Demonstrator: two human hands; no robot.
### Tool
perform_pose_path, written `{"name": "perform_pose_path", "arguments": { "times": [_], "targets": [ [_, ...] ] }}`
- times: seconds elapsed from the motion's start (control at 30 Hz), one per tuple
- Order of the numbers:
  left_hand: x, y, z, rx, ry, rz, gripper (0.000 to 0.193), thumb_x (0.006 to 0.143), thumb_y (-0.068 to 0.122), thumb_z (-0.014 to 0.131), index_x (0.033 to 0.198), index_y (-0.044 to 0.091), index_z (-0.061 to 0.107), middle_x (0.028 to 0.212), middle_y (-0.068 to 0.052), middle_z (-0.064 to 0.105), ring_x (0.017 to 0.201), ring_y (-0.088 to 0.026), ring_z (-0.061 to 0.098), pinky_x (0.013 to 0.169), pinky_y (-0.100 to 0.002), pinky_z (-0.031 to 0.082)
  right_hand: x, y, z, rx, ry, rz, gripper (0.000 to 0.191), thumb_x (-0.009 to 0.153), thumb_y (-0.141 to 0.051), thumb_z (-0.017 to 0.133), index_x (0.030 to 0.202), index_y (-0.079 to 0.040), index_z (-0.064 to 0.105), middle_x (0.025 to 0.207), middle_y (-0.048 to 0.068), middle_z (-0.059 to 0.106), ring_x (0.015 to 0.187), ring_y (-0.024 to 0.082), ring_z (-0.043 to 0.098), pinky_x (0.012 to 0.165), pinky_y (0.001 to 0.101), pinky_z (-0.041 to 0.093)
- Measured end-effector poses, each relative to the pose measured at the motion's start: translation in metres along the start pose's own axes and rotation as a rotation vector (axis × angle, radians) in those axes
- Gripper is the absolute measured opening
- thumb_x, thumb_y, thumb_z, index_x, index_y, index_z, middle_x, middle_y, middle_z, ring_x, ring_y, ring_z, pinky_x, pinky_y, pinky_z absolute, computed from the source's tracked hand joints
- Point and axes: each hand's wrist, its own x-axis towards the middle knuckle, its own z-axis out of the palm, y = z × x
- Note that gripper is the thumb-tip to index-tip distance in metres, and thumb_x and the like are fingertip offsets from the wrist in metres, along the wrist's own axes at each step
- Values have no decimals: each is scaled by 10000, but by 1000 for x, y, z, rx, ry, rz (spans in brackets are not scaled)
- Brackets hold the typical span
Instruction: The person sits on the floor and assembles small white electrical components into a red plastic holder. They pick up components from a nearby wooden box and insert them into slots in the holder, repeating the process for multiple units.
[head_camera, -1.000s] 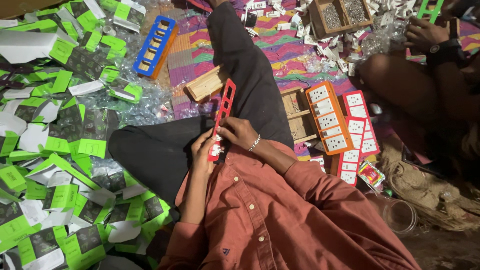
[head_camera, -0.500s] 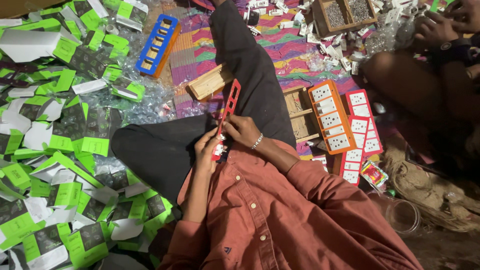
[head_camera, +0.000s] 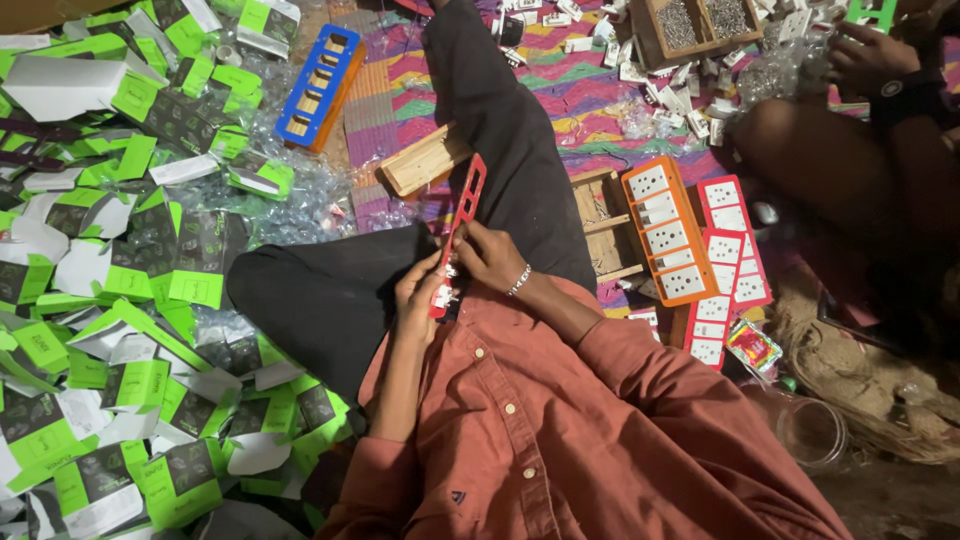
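I sit on the floor in a rust-red shirt and dark trousers. Both hands hold a long red extension-board frame that stands on edge over my lap. My left hand grips its lower end, where white socket pieces are fitted. My right hand, a bracelet at the wrist, presses on the frame from the right, fingers curled against the white sockets. The frame's upper part sticks out past my knee, with open slots.
Green and grey cardboard boxes and plastic wrap cover the floor at left. A blue frame and a wooden block lie ahead. Orange and red socket boards are stacked at right. Another person sits at upper right near a wooden tray of screws.
My hands and the red frame stay over my lap, barely shifted. The other person's hand at upper right has moved slightly.
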Motion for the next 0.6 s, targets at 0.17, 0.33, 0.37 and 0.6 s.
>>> {"name": "perform_pose_path", "arguments": {
  "times": [0.17, 0.33, 0.37, 0.6],
  "targets": [
    [1, -2, -2, -14, 17, 27, 385, 953, 52, 675, 1325, -49, 662, 1161, -82, 718, 973, -110, 670, 872, -253, 525, -1, -3, -1, -90, -59, -108, 187, 919, -165, 717, 994, -17, 632, 760, 155, 672, 644, 278, 703, 590, 372, 540],
    [3, -2, -1, -4, 6, 50, 370, 944, 47, 670, 1300, -54, 658, 1172, -95, 721, 1010, -122, 688, 918, -261, 542, 1, -9, -1, -28, -49, -37, 133, 970, -152, 654, 1003, -26, 628, 779, 136, 688, 683, 268, 725, 619, 360, 554],
    [2, -2, -1, -4, 2, 50, 375, 940, 48, 667, 1302, -48, 658, 1174, -94, 721, 1014, -123, 689, 921, -261, 542, 1, -10, -1, -72, -59, -89, 146, 950, -150, 677, 984, -18, 624, 778, 154, 674, 673, 288, 710, 614, 368, 546],
    [1, -6, -4, -2, -25, 53, 378, 966, 110, 669, 1322, -19, 650, 1098, -71, 713, 943, -111, 673, 853, -258, 537, -2, -15, 2, -22, -41, -76, 143, 969, -135, 661, 1035, -23, 601, 806, 118, 683, 728, 282, 735, 666, 377, 572]
  ]
}}
